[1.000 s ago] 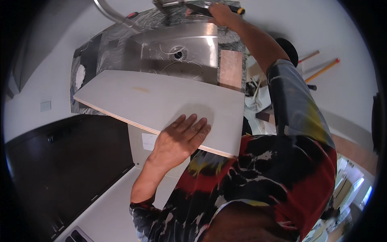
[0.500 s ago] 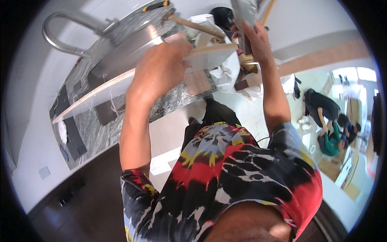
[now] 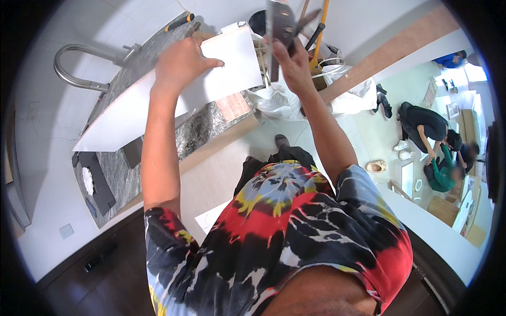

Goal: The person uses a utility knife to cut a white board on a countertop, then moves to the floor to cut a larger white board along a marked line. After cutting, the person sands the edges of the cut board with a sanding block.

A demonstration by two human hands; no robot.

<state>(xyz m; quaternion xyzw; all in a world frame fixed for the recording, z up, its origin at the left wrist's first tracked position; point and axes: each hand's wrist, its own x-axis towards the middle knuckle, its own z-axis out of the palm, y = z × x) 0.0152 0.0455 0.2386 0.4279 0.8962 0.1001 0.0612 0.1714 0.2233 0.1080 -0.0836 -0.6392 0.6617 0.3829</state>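
Note:
My left hand (image 3: 183, 65) grips the long edge of a white board (image 3: 237, 59), which is tilted up over the sink and grey stone counter (image 3: 203, 129). My right hand (image 3: 290, 66) is closed round a dark, flat metal tool (image 3: 280, 29) with a long steel face, held upright just beyond the board's right end; its exact kind is unclear. A pale wooden piece (image 3: 231, 107) lies on the counter below the board. The board hides most of the sink.
A curved faucet (image 3: 79, 50) stands at the left, and a black-and-yellow-handled tool (image 3: 179, 22) lies behind. Right are white sacks (image 3: 356, 92), long handles (image 3: 321, 34) and a wooden plank (image 3: 395, 47). Several people (image 3: 421, 129) crouch on the floor at far right among shoes and boards.
The board has gone from lying flat to being raised on edge and tilted. My left hand moved from its top to its upper edge. My right arm has swung rightward, lifting the metal tool.

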